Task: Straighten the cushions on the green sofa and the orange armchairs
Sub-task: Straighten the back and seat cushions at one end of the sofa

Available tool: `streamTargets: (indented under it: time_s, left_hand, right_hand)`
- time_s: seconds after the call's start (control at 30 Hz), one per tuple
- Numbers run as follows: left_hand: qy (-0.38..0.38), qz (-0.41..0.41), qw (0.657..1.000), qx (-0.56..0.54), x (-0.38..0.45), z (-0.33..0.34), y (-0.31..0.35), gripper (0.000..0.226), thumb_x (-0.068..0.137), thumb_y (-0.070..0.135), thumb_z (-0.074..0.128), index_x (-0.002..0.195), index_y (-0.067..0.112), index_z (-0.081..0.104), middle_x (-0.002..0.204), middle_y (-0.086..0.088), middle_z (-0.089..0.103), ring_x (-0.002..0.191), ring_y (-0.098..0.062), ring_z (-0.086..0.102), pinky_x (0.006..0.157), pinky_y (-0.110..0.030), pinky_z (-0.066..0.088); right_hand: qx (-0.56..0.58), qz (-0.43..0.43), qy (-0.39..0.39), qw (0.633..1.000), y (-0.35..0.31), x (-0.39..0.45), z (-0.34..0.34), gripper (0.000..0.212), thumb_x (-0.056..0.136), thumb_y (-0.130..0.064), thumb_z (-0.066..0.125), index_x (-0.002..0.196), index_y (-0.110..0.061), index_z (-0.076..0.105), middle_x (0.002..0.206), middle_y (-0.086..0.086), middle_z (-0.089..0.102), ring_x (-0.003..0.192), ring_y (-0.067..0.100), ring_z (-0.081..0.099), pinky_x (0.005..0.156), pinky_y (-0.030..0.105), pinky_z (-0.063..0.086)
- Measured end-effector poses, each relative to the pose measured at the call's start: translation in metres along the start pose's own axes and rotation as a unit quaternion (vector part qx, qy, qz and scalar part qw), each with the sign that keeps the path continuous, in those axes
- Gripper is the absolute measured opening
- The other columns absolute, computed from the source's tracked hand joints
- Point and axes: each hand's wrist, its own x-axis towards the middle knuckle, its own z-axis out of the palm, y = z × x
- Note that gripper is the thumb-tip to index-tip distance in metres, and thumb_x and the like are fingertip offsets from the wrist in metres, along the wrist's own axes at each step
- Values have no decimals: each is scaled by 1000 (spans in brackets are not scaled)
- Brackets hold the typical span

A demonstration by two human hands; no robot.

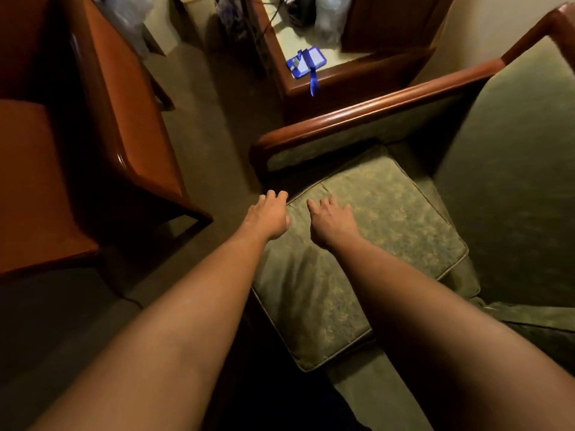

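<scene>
One green seat cushion (pixel 367 250) lies skewed on the green sofa (pixel 510 188), filling the middle of the view, its near corner jutting over the front edge toward 6 o'clock. Two hands reach to its far-left corner: the left hand (pixel 269 217) at the corner's edge, fingers curled, grasp unclear; the right hand (pixel 333 222) rests palm-down on top, loose. One orange armchair (pixel 102 126) stands at 9 o'clock. One blue box (pixel 306 62) sits on a side table (pixel 314 85) at 12 o'clock

Two bare forearms, left hand (pixel 268 216) and right hand (pixel 333 222), no sleeves, rings or watch.
</scene>
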Motion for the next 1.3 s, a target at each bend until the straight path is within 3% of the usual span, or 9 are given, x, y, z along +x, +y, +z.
streamTargets:
  time_s: [0.1, 0.33, 0.47, 0.57, 0.67, 0.77, 1.03, 1.23, 1.3]
  left_hand:
    - [-21, -31, 999, -27, 42, 27, -2, 43, 100, 25, 42, 141, 12, 38, 139, -15, 43, 130, -34, 42, 102, -49, 41]
    - [-85, -82, 992, -48, 91, 82, -4, 44, 101, 30, 45, 138, 8, 43, 136, -19, 49, 128, -37, 46, 103, -49, 40]
    - [-34, -72, 996, -50, 93, 89, 1, 30, 100, 24, 46, 128, 12, 48, 124, -15, 56, 119, -34, 50, 97, -52, 44]
    - [18, -31, 998, -48, 84, 86, 2, 14, 100, 17, 45, 112, 13, 51, 112, -11, 57, 107, -28, 52, 89, -46, 48]
    - [72, -19, 996, -58, 61, 78, 7, 7, 98, 14, 47, 104, 15, 49, 104, -6, 55, 98, -23, 50, 83, -41, 47]
    - [85, 1, 995, -55, 39, 56, 18, 12, 96, 19, 53, 105, 20, 46, 102, -2, 53, 96, -20, 50, 80, -40, 47]
    - [120, 169, 978, 26, -32, -25, 84, 27, 101, 25, 44, 125, 17, 51, 116, -6, 57, 109, -24, 54, 87, -41, 47]
    - [185, 375, 898, 134, -119, -55, 133, 37, 95, 33, 42, 122, 17, 61, 120, -7, 65, 111, -29, 60, 81, -40, 51]
    - [172, 401, 881, 183, -146, -53, 141, 36, 95, 36, 46, 127, 23, 56, 129, -3, 59, 122, -26, 52, 90, -41, 44]
  right_hand:
    - [-18, -17, -7, 1000, 9, 49, 18, 48, 100, -21, 39, 148, -18, 32, 142, 13, 44, 134, 29, 37, 100, 47, 38]
    - [-75, -88, -46, 992, 14, 114, 63, 60, 104, -35, 32, 157, -24, 6, 163, 11, 8, 150, 33, 5, 113, 58, 17]
    - [-77, -97, -45, 991, 19, 124, 74, 61, 104, -39, 34, 157, -27, 7, 164, 9, 6, 151, 31, 2, 115, 59, 11]
    - [-89, -108, -44, 989, 26, 126, 64, 64, 100, -43, 44, 155, -25, 18, 162, 9, 16, 150, 31, 4, 117, 59, 6]
    - [-91, -146, -14, 985, 31, 114, 43, 51, 98, -43, 49, 144, -23, 42, 146, 6, 43, 141, 30, 31, 117, 55, 14]
    - [-100, -172, 19, 980, 36, 88, 15, 39, 100, -35, 47, 137, -22, 51, 138, 3, 52, 133, 26, 42, 115, 51, 22]
    - [-86, -96, 111, 985, 82, -31, -56, 25, 100, -28, 49, 121, -22, 63, 121, 3, 64, 117, 23, 57, 97, 41, 43]
    - [-61, 30, 113, 991, 95, -174, -78, 27, 99, -24, 47, 118, -22, 66, 122, 3, 67, 116, 23, 61, 90, 34, 46]
    - [-35, 66, 103, 992, 86, -215, -65, 29, 100, -20, 43, 121, -22, 64, 126, 5, 65, 117, 23, 60, 93, 35, 45]
